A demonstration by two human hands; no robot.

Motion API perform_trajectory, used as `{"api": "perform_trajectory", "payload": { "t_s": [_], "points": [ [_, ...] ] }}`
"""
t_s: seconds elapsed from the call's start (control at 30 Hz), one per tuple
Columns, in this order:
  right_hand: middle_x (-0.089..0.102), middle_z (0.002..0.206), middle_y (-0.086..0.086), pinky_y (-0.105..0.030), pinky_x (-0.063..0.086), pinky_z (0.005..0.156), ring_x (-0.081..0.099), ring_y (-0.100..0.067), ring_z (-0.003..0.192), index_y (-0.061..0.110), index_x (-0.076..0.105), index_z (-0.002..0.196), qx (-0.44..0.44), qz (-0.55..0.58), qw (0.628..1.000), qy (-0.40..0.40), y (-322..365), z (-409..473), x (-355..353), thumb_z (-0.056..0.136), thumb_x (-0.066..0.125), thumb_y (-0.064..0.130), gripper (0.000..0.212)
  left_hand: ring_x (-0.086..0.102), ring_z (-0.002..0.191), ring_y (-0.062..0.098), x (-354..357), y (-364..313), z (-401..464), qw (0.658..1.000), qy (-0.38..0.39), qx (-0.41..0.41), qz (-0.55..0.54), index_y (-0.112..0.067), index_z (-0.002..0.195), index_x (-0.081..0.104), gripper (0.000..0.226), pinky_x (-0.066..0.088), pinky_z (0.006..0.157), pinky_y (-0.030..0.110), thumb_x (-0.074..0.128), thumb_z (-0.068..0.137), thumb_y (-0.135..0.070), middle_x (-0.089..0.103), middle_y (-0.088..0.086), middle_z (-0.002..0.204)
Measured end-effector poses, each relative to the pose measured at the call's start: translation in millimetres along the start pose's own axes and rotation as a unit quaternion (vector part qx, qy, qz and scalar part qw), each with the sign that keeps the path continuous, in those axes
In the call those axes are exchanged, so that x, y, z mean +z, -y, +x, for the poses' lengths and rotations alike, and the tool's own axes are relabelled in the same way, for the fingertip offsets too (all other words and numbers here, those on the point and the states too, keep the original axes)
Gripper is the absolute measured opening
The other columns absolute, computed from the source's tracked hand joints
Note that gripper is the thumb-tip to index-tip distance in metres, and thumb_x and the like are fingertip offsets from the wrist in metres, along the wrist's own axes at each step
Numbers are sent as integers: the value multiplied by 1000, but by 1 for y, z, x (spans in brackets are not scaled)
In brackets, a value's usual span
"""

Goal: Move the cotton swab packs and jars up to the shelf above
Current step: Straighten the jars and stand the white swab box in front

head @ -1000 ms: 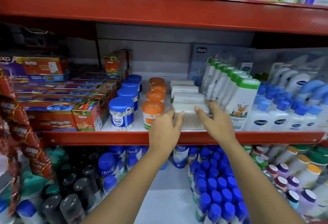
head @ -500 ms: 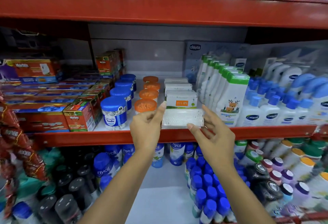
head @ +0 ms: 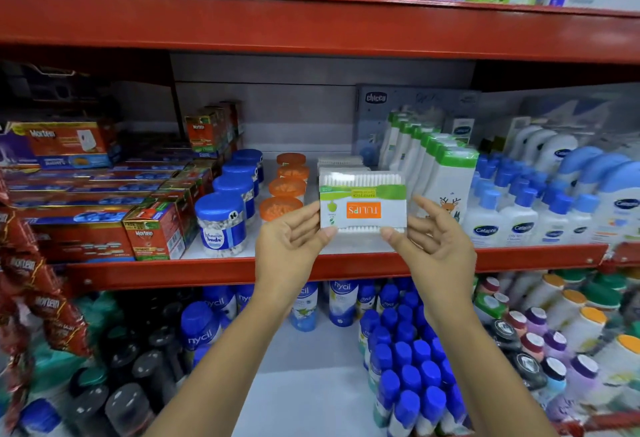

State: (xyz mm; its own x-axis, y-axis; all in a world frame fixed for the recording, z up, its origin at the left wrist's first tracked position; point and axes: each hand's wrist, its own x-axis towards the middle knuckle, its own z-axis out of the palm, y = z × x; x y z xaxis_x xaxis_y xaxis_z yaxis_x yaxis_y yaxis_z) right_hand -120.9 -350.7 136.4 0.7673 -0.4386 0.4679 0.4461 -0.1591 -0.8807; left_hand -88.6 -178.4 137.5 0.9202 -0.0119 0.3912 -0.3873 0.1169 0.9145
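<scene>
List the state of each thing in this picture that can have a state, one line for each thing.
Clear Tulips cotton swab pack: lifted off the shelf, label upside down.
Left hand: gripping the pack's left edge.
Right hand: gripping its right edge.
Blue-lidded swab jars: upright, closed.
Orange-lidded jars: upright, closed.

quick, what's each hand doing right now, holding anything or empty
Left hand: closed on the left end of the Tulips cotton swab pack.
Right hand: closed on the same pack's right end.

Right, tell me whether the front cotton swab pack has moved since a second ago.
Yes. The cotton swab pack has been lifted off the red shelf edge, label turned toward the camera.
</scene>
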Motion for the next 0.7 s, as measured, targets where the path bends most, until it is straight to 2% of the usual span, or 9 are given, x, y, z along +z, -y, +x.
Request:
{"api": "perform_trajectory", "payload": {
  "t_s": [0.07,0.17,0.3,0.37,0.43,0.5,0.6,0.63,0.7],
  "points": [
    [73,97,8,-28,56,85,70,-7,93,28,57,127,4,-12,1000,8,-1,2,0,73,80,9,62,67,108,5,1,0,0,1000,-2,18,4,-9,126,62,51,54,93,23,75,79,5,71,-1,116],
    [73,92,11,-32,56,86,70,-7,90,33,60,120,3,-21,1000,19,-1,5,1,73,81,8,58,65,111,5,2,-3,2,999,-1,46,23,-14,127,62,53,52,99,30,76,79,3,70,-3,119],
    [71,86,6,-27,57,77,71,-6,81,30,63,110,37,9,999,12,0,8,4,73,81,15,44,56,123,10,3,-5,5,993,-1,94,68,-25,129,63,49,49,104,38,76,82,-21,63,-7,127],
    [71,86,3,-31,56,78,71,-13,84,30,64,100,70,44,997,9,-2,9,6,73,81,20,34,54,125,14,5,-9,9,992,4,113,64,-27,129,63,47,50,101,35,72,82,-29,56,-5,130],
    [71,90,-3,-36,57,80,71,-22,90,24,63,95,94,76,993,13,-3,9,7,71,82,23,31,60,118,15,7,-15,15,993,41,113,17,-28,124,64,38,54,91,25,67,89,-15,59,-1,128],
    [71,96,0,-31,55,80,69,-17,94,24,62,94,90,65,994,17,0,12,5,68,83,23,33,65,112,15,5,-22,23,991,75,112,5,-23,121,64,37,55,85,22,64,90,-3,65,4,123],
    [59,123,13,-25,47,92,57,-5,110,26,56,121,24,-37,997,58,10,24,-1,68,85,24,60,62,117,11,0,-32,36,980,114,131,97,-17,122,67,34,54,95,31,68,89,-7,65,-1,127],
    [53,128,17,-23,43,96,52,-1,115,27,51,130,-11,-77,993,89,15,29,-2,68,84,25,70,58,120,6,-1,-35,39,970,134,143,146,-18,121,69,34,51,99,30,70,88,-10,63,-6,129],
    [51,129,22,-19,40,97,48,5,117,32,46,136,-83,-144,972,164,27,39,-3,69,84,26,78,51,123,-5,2,-41,42,936,176,182,244,-22,119,69,32,44,105,19,71,88,-15,59,-18,126]
  ]
}}
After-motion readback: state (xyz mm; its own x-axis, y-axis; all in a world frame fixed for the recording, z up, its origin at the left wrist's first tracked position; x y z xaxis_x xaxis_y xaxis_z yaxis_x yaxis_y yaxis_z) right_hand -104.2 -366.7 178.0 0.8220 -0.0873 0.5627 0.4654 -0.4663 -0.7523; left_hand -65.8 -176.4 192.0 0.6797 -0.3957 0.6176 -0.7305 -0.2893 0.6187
